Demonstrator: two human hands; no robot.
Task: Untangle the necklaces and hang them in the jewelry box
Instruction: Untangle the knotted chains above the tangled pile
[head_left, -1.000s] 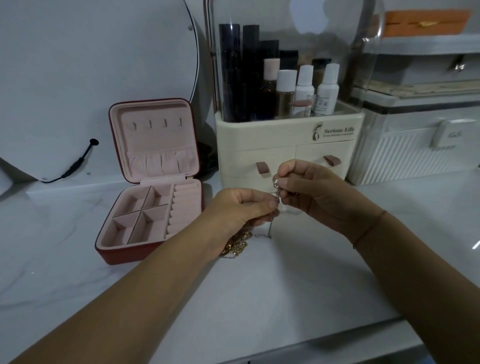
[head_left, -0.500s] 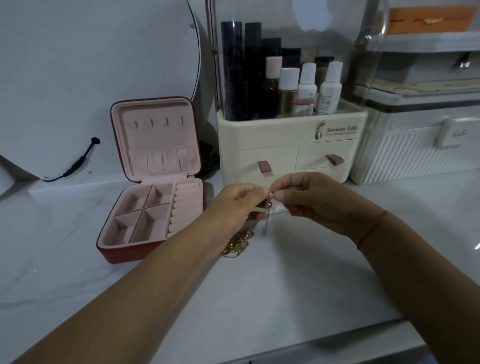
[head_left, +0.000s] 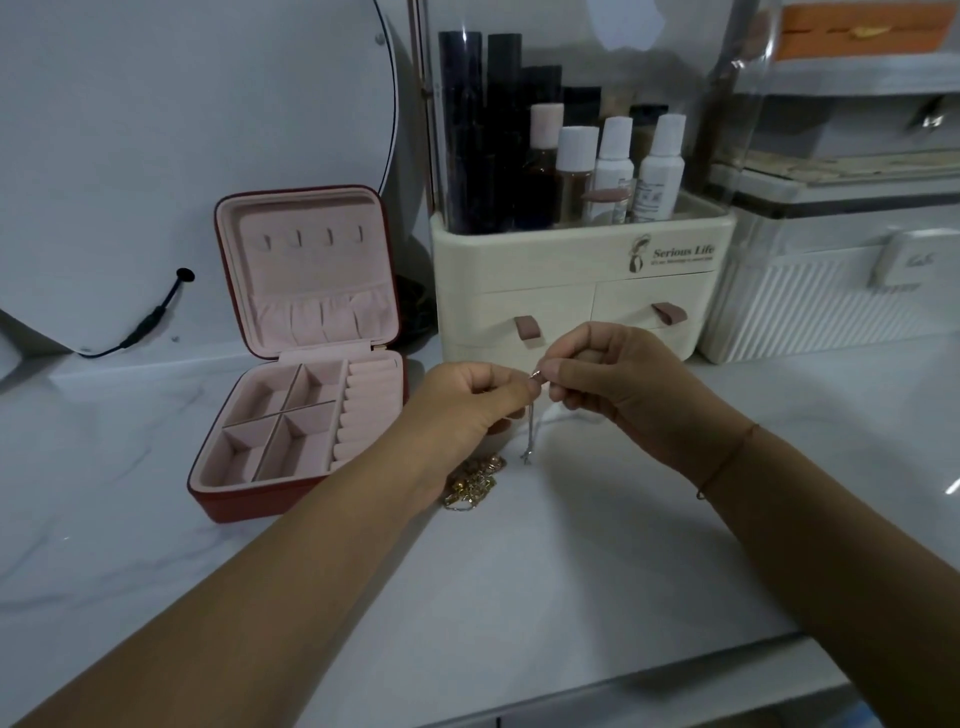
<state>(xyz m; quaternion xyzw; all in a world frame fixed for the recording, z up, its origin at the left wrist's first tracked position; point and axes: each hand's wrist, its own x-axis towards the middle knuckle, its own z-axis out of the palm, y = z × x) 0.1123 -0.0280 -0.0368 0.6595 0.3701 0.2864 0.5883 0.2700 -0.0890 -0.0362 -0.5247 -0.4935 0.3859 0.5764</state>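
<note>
A thin silver necklace (head_left: 531, 435) hangs from between my two hands, its end dangling just above the white counter. My left hand (head_left: 467, 402) and my right hand (head_left: 608, 382) both pinch its top end, fingertips almost touching. A heap of gold chain (head_left: 474, 486) lies on the counter under my left wrist, partly hidden. The red jewelry box (head_left: 304, 364) stands open at the left, with a pink lining, a row of small hooks in its lid and empty compartments in its base.
A cream cosmetics organizer (head_left: 582, 275) with bottles and two drawers stands right behind my hands. A white ribbed case (head_left: 831, 301) sits at the right, a round mirror (head_left: 182, 130) with a black cable at the left. The counter's front edge runs below my forearms.
Both hands have come down a little toward the counter and drawn the pinch together. The silver chain hangs lower and straighter.
</note>
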